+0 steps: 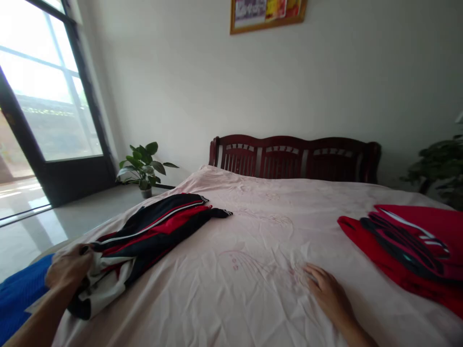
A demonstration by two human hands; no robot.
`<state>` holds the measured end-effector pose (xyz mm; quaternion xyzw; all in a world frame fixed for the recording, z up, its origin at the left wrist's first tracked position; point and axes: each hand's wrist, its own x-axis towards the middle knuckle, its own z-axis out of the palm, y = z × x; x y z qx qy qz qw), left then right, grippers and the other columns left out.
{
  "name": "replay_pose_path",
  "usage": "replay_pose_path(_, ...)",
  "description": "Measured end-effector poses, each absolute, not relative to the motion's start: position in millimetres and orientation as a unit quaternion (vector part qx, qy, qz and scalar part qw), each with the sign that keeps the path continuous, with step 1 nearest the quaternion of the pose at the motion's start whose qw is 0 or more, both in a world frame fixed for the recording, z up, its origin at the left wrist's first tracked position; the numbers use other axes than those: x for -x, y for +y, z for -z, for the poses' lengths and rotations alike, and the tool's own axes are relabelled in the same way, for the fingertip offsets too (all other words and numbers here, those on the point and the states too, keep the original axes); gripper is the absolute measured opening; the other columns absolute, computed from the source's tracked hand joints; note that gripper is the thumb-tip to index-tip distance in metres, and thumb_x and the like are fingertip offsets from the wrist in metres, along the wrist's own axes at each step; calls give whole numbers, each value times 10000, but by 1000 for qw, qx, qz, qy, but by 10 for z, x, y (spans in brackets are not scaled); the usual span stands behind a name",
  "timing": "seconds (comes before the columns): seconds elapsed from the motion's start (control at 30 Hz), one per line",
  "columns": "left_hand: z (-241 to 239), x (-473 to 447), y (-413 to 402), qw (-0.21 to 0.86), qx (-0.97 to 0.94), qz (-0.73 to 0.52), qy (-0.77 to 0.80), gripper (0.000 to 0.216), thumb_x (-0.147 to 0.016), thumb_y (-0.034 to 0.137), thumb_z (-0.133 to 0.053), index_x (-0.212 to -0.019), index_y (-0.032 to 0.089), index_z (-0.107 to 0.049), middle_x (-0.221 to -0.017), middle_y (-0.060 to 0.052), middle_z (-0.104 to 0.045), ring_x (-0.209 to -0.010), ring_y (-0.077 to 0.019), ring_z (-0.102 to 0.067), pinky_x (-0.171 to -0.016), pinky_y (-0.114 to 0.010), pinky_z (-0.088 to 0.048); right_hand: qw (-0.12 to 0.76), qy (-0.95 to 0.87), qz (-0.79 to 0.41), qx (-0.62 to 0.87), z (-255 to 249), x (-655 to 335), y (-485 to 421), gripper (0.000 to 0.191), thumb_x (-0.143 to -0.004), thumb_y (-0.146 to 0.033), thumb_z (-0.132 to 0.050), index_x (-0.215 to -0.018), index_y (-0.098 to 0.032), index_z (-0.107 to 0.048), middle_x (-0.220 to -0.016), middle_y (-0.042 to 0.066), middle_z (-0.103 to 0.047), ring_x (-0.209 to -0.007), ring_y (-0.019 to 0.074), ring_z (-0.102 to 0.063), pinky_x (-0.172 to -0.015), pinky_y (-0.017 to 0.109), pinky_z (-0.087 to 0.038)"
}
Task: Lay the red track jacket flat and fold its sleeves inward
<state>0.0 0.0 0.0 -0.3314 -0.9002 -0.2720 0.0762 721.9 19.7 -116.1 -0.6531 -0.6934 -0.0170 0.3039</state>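
My left hand (68,270) grips the near end of a navy, red and white striped garment (152,231) that lies stretched across the left side of the bed. My right hand (327,291) rests flat, fingers apart, on the pale pink bedsheet (260,260) near the middle, holding nothing. A pile of red clothes with dark and white stripes (408,246) lies at the right, about a hand's length beyond my right hand.
A dark wooden headboard (292,156) stands against the white wall. A potted plant (142,168) sits on the floor beside a glass door (43,106) at the left. Something blue (18,294) lies at the bed's left edge. Another plant (439,166) is at the far right.
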Motion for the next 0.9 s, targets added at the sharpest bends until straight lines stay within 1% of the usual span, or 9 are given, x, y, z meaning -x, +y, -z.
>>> replay_pose_path(0.1,-206,-214,38,74,348,208,-911,435,-844,486,-497,-1186,301,-693,-974,-22,-589,-715,-169,-501,-602,-222,-342,304,-693,15,654,1159,-7214,200,466,-837,-354,-379,-1117,-186,-712,-1229,97,-698,-1154,261,-637,-1024,428,-499)
replay_pose_path(0.23,-401,-633,84,212,469,227,-827,352,-909,393,-472,-1158,275,-691,-1126,-26,-602,-923,-203,-513,-787,-268,-338,304,-692,16,655,1156,-7208,199,465,-840,-358,-379,-1121,-188,-708,-1231,94,-697,-1152,258,-637,-1021,426,-499)
replay_pose_path(0.3,-504,-863,127,219,513,271,-784,327,-928,352,-466,-1137,244,-694,-1117,-26,-617,-928,-200,-507,-792,-264,-320,305,-694,16,652,1153,-7206,194,461,-839,-349,-378,-1116,-188,-710,-1219,95,-702,-1146,256,-640,-1022,426,-498)
replay_pose_path(0.47,-744,-1455,365,36,535,489,-688,272,-882,341,-563,-1052,187,-709,-922,11,-640,-758,-144,-511,-682,-220,-325,312,-692,12,651,1142,-7201,188,458,-835,-358,-386,-1103,-188,-717,-1214,98,-704,-1144,254,-640,-1021,416,-498)
replay_pose_path(0.63,-684,-2336,369,-58,594,546,-588,309,-895,426,-536,-1027,189,-683,-885,9,-700,-741,-142,-601,-670,-220,-454,324,-676,-15,662,1140,-7205,208,442,-806,-372,-424,-1084,-214,-729,-1219,84,-705,-1153,254,-636,-1034,411,-487)
replay_pose_path(0.67,-627,-2555,284,-120,621,567,-528,287,-895,417,-558,-1009,185,-683,-911,-11,-710,-775,-152,-620,-698,-231,-473,327,-673,-22,663,1144,-7209,213,440,-807,-379,-428,-1081,-215,-732,-1219,84,-705,-1156,255,-635,-1039,412,-484)
replay_pose_path(0.73,-473,-2983,49,-220,699,541,-414,217,-897,380,-594,-926,191,-697,-873,-29,-710,-814,-166,-640,-749,-250,-495,336,-667,-37,664,1158,-7218,221,443,-819,-406,-433,-1076,-211,-736,-1223,90,-704,-1161,258,-631,-1048,419,-476)
replay_pose_path(0.8,-277,-3334,-203,-302,789,426,-323,173,-914,325,-608,-905,197,-726,-897,-48,-718,-846,-168,-656,-793,-257,-501,348,-662,-52,662,1176,-7231,228,448,-829,-428,-436,-1073,-204,-739,-1229,97,-700,-1167,258,-628,-1058,423,-466)
replay_pose_path(0.9,41,-3614,-456,-336,859,275,-271,169,-879,183,-638,-994,247,-744,-971,-34,-701,-906,-152,-660,-817,-231,-509,363,-661,-65,653,1196,-7247,232,435,-815,-404,-442,-1053,-196,-740,-1218,103,-703,-1160,249,-630,-1057,412,-462)
